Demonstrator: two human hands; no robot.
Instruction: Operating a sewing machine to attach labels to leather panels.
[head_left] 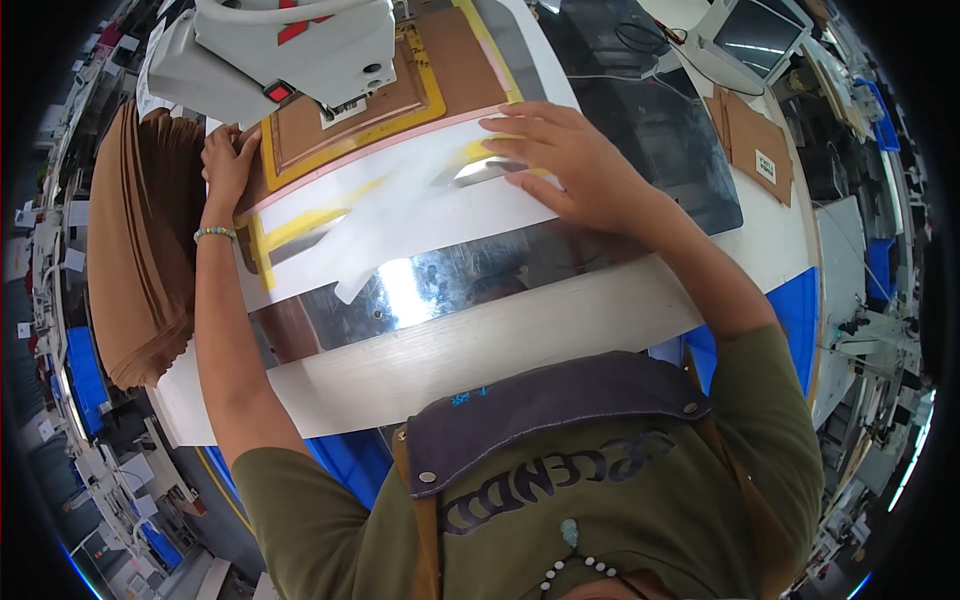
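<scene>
My left hand [228, 165], with a beaded bracelet [214, 233] on its wrist, is at the left edge of a flat sewing template [437, 95] with yellow borders. Its fingers are bent and closed on that edge, beside the brown panel [470, 65] lying in the template. Over the template's white front part [400, 195], my right hand [585, 165] lies palm down, fingers stretched and apart. It holds nothing. A blurred whitish strip [350, 285] crosses the white part between my hands; its kind cannot be made out.
A white sewing machine head [280, 50] overhangs the template. Tall layered brown pieces [140, 250] stand at left. More brown pieces [755, 145] lie at right, below a screen [755, 40]. A shiny metal plate [450, 280] and the pale table edge [500, 335] run in front.
</scene>
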